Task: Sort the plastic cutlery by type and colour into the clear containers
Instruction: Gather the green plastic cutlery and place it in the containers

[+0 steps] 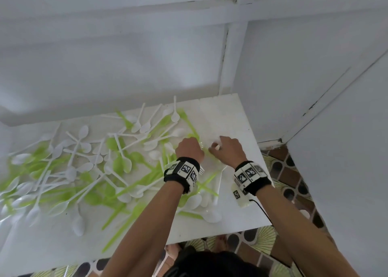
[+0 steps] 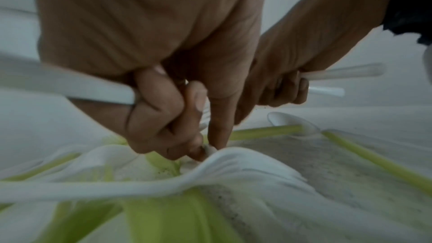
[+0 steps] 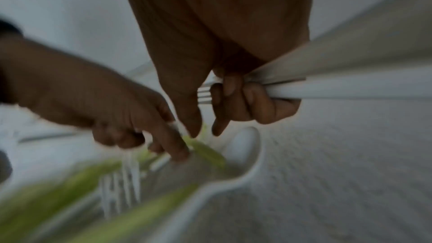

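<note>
The left hand grips a white plastic cutlery handle in its curled fingers, its forefinger reaching down to the pile. Just right of it, the right hand clasps a bundle of white plastic forks, thumb and forefinger poised above a white plastic spoon. The loose heap of white and lime-green plastic spoons and forks spreads leftward from both hands across the white tabletop.
</note>
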Demonstrator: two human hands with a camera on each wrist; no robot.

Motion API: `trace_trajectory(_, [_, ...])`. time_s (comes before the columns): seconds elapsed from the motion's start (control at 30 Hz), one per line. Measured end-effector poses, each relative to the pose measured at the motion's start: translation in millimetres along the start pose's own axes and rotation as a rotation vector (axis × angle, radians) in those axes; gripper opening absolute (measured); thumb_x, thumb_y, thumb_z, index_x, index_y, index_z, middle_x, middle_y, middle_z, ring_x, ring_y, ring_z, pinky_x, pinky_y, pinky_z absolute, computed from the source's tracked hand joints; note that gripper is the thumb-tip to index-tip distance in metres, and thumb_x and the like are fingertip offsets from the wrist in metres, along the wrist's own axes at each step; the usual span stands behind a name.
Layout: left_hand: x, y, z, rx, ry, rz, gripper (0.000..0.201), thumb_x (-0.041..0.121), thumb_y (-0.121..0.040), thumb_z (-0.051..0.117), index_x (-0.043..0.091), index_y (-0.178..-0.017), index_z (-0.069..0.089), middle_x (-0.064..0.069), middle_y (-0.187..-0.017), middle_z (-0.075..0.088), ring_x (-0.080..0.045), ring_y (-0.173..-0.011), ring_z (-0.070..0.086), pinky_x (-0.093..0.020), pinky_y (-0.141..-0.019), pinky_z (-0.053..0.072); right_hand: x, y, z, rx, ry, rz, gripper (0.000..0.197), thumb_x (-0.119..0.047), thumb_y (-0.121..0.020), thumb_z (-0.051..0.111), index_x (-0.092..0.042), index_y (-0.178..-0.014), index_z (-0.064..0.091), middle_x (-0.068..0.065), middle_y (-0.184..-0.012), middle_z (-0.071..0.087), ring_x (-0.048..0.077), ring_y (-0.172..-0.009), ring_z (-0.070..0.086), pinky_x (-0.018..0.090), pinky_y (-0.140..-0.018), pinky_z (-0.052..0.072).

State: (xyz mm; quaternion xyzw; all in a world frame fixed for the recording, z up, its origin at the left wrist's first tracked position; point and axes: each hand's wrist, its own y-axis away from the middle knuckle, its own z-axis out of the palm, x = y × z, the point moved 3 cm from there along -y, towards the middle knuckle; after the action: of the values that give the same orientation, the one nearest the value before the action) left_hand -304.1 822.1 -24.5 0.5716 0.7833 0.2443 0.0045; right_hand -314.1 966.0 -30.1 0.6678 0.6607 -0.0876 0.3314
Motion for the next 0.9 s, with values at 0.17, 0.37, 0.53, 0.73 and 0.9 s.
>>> trace_trajectory(0.17, [-4,-1,0,-0.069,0.137,-0.034,0.029,0.029,-0.081,0.071,0.008,-0.099,0.060,-0.013,-0.111,0.064,-0.035,-0.106,0.063,-0.039,-0.083,0.055,-1,1,7,-0.079,0.198,-0.066,0.033,-0.034,-0.086,0.072,-0.006,-0.103,0.066,0.015,-0.106,0.066,0.035,-0.107,0.061,0.035,-0.075,0.046])
trace_trajectory(0.37, [-16,-9,-12,-0.114,0.276,-0.020,0.040,0.038,-0.075,0.081,0.009,-0.096,0.064,-0.013,-0.102,0.068,-0.033,-0.101,0.064,-0.031,-0.075,0.049,13,-19,-17,-0.067,0.118,-0.068,0.029,-0.041,-0.075,0.082,-0.017,-0.084,0.068,0.010,-0.088,0.066,0.032,-0.091,0.064,0.031,-0.069,0.043])
trace_trajectory(0.53, [-28,-12,-40,0.004,0.486,0.021,0.034,0.035,-0.082,0.076,0.003,-0.088,0.068,-0.013,-0.088,0.068,-0.031,-0.087,0.065,-0.037,-0.078,0.052,12,-21,-41,-0.058,0.142,-0.090,0.046,-0.045,-0.078,0.082,-0.013,-0.109,0.069,0.011,-0.097,0.068,0.032,-0.101,0.063,0.030,-0.072,0.038])
trace_trajectory(0.73, [-55,0,-79,0.276,0.674,0.019,0.027,0.028,-0.085,0.067,0.004,-0.074,0.059,0.002,-0.065,0.061,-0.018,-0.065,0.055,-0.030,-0.065,0.042,-31,19,-10,-0.122,0.097,-0.214,0.049,-0.059,-0.085,0.070,-0.014,-0.104,0.064,0.007,-0.103,0.068,0.027,-0.110,0.056,0.037,-0.083,0.044])
trace_trajectory(0.9, [-76,20,-99,0.219,0.655,0.026,0.024,0.025,-0.084,0.059,0.003,-0.079,0.066,-0.002,-0.066,0.073,-0.011,-0.060,0.057,-0.031,-0.068,0.046,-46,32,39,-0.255,0.318,-0.246,0.060,-0.065,-0.082,0.070,-0.012,-0.110,0.063,0.013,-0.115,0.062,0.031,-0.110,0.059,0.034,-0.081,0.044])
